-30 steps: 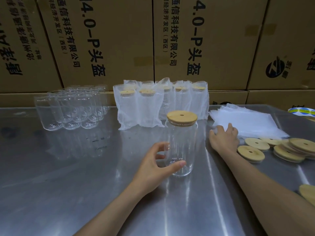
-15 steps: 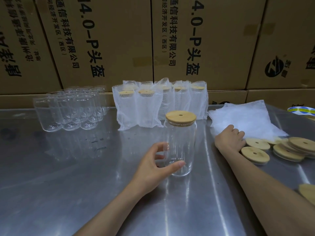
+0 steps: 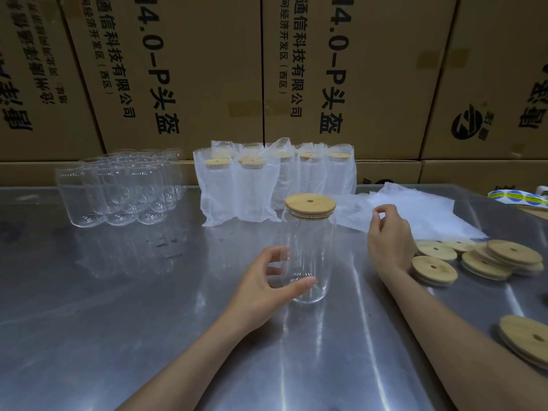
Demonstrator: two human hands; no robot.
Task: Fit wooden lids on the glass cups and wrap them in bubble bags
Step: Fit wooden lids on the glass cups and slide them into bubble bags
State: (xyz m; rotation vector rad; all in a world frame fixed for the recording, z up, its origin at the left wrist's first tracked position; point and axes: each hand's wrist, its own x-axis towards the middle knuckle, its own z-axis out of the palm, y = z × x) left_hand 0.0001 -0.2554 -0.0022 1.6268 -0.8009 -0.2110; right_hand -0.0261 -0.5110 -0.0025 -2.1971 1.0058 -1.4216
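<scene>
though clear, round wood-lidded glass cup [image 3: 308,250]

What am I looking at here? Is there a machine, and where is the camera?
No machine: a person works bare-handed, and the one camera sits on their head, looking down. The left hand curls round a glass cup already fitted with a wooden lid. The right hand pinches a bubble bag from the stack of bags. On the metal table also stand bare cups, wrapped cups and loose lids. Cardboard boxes stand behind.
</scene>
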